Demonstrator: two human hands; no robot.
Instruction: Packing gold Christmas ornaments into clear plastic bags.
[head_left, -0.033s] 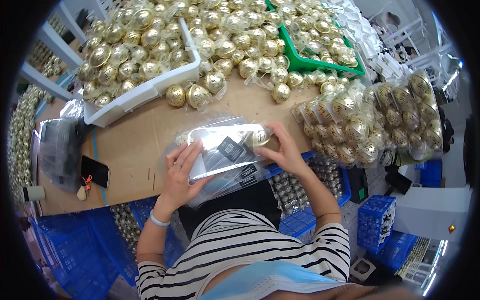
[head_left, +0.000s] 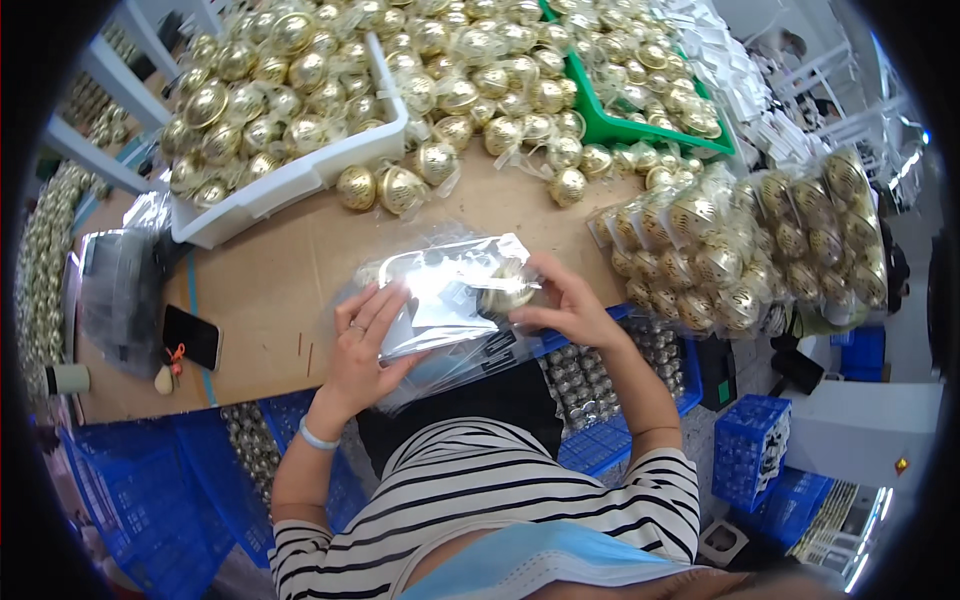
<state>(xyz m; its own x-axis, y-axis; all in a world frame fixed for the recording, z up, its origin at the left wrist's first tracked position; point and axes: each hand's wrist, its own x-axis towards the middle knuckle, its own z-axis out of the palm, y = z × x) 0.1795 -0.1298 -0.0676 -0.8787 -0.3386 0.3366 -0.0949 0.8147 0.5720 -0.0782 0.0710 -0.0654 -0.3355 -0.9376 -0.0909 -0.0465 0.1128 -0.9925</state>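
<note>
A clear plastic bag [head_left: 445,315] lies before me over the table's near edge, its upper face bright with glare. My left hand [head_left: 362,345] is closed on the bag's left part, fingers laid over the film and thumb at its lower edge. At the bag's right end, a gold ball ornament [head_left: 508,292] with cut-out slots sits between the fingers and thumb of my right hand [head_left: 575,308]. Whether film lies between those fingers and the ball, I cannot tell. More clear bags are stacked underneath, with dark print showing at the lower right.
Gold balls in clear wrap heap up behind, around a white bin [head_left: 290,190] and a green bin [head_left: 650,140]. Bagged balls [head_left: 690,250] stand at right. A phone [head_left: 191,338] and a bundle of plastic film [head_left: 120,300] lie left. Blue crates [head_left: 752,448] surround the table.
My right hand and the gold ball have shifted slightly left and down. Glare now covers the dark label that showed through the bag. My left hand has hardly moved.
</note>
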